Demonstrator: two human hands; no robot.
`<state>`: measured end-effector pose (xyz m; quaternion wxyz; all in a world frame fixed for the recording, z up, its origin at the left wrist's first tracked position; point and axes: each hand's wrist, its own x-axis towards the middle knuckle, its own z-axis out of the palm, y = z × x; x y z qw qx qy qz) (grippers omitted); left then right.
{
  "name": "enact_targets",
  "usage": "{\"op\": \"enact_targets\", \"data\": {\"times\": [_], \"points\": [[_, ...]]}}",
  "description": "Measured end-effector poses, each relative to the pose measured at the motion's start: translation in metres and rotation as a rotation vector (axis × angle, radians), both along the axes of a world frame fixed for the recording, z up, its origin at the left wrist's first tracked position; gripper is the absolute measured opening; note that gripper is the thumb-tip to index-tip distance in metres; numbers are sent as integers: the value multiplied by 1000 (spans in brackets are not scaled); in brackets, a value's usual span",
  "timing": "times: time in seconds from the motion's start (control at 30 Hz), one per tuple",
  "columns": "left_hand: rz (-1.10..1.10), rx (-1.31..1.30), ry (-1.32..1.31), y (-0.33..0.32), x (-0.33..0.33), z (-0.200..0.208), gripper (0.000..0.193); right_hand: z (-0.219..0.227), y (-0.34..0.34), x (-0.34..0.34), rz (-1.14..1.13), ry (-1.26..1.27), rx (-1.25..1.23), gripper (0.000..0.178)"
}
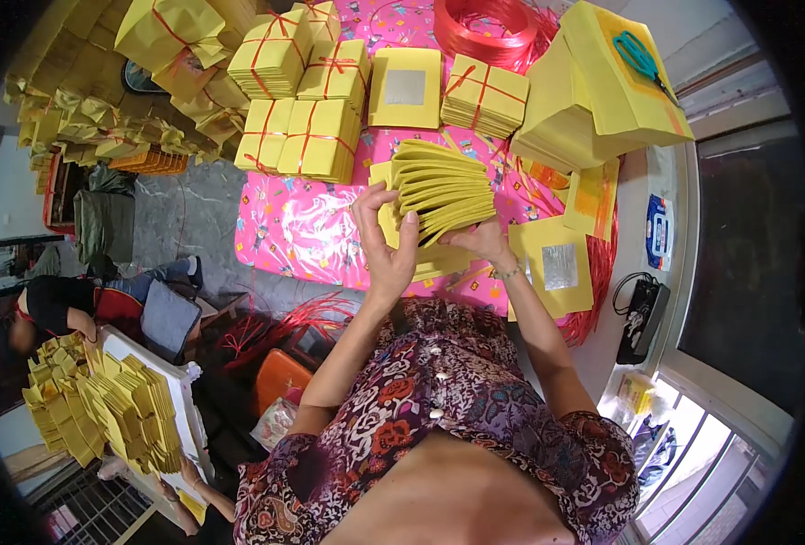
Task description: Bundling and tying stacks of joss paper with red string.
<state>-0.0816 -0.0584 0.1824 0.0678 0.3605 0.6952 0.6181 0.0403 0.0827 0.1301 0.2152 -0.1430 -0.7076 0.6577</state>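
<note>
A thick stack of folded yellow paper [443, 186] stands fanned out in front of me, its layered edges curving and spreading apart. My right hand [482, 242] grips the near right end of this stack, thumb across its lower edge. At the stack's left side is my left hand [386, 243], thumb and fingers apart, the thumb tip close to the paper edges. More flat yellow sheets [443, 263] lie beneath the fanned stack. To the right, a yellow sheet with a silver square [560, 266] lies beside my right wrist.
On the pink patterned tablecloth [293, 222] are bundles [321, 141] tied with red ribbon. A red ribbon coil [482, 34] sits at the back. Teal-handled scissors [641, 59] rest on a tall yellow stack [557, 109] at right. Lower left, other people work beside yellow paper piles [125, 404].
</note>
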Motion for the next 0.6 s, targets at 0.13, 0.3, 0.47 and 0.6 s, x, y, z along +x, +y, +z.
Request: {"op": "enact_targets", "data": {"times": [0.13, 0.3, 0.47, 0.6], "points": [[-127, 150, -221, 17, -20, 5, 53, -2, 0, 0, -62, -29, 9, 74], [-261, 93, -548, 40, -55, 4, 62, 8, -1, -2, -24, -48, 25, 76], [-85, 107, -563, 49, -53, -1, 42, -1, -1, -2, -19, -32, 2, 77], [-34, 186, -546, 44, -53, -1, 18, 1, -2, -4, -46, 28, 18, 80]]}}
